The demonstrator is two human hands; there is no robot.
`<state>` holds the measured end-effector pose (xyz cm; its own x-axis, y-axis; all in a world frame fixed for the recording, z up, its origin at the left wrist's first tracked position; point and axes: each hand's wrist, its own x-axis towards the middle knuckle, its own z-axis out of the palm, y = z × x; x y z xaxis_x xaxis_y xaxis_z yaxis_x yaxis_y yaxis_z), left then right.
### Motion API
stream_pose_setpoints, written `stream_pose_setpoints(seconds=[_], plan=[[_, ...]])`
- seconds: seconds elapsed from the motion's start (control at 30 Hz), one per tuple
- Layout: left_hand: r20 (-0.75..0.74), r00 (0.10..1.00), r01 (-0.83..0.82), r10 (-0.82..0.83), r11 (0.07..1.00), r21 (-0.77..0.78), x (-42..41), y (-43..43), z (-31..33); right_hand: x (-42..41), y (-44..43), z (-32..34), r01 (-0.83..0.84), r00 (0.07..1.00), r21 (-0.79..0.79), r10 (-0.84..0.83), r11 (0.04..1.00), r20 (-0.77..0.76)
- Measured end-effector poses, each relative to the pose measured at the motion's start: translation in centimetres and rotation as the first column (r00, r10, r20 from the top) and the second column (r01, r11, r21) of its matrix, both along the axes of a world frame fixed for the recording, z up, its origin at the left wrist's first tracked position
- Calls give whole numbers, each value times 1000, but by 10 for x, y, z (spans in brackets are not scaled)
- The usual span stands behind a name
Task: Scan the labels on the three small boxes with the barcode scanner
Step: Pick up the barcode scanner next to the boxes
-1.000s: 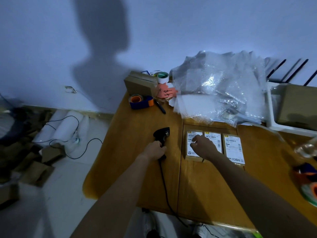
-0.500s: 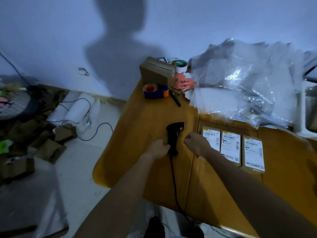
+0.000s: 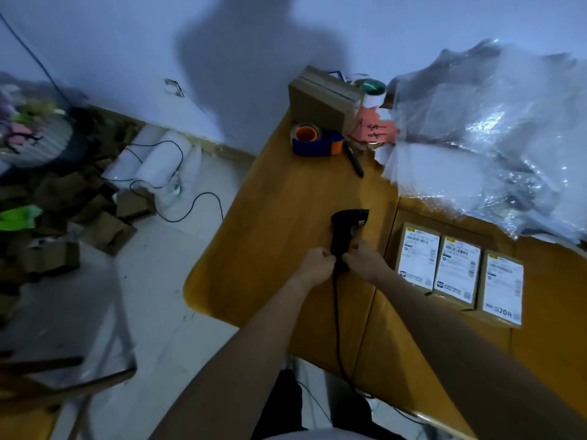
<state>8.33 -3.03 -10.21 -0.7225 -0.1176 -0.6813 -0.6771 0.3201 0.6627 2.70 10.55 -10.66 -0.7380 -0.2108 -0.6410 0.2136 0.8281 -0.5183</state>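
A black barcode scanner [image 3: 344, 231] lies on the wooden table [image 3: 279, 217], its cable trailing toward me off the near edge. My left hand [image 3: 314, 265] and my right hand [image 3: 365, 260] both close on its handle from either side. To the right, three small cardboard boxes lie in a row with white labels facing up: the left box [image 3: 418, 258], the middle box [image 3: 457, 271] and the right box [image 3: 503, 289]. Neither hand touches the boxes.
A blue-and-orange tape dispenser [image 3: 316, 141], a brown carton [image 3: 322, 103], a pink note [image 3: 374, 130] and a black pen [image 3: 355, 158] sit at the table's far end. Crumpled clear plastic bags [image 3: 489, 131] cover the back right. Cardboard scraps [image 3: 63, 211] and a cable litter the floor at left.
My right hand left the left box and moved over to the scanner handle, joining my left hand. The view has swung left, so the boxes now sit further right.
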Motion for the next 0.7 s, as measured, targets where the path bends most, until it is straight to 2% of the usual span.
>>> stream_pose_setpoints(seconds=[0.13,0.23,0.33,0.47,0.7], plan=[[16,997,-73,73,997,37,1,3,-1,7,-6,0,74,997,7,-74,997,14],[6,995,-95,95,995,9,2,2,-2,8,-6,1,99,994,-1,-99,995,56],[-1,997,-76,76,997,27,2,4,-2,8,-3,-2,96,994,-22,-95,995,57],[15,998,-66,65,993,98,5,9,5,11,2,-2,173,977,-74,-161,982,141],[66,993,-102,100,995,22,11,17,14,22,6,14,269,944,-128,-236,955,229]])
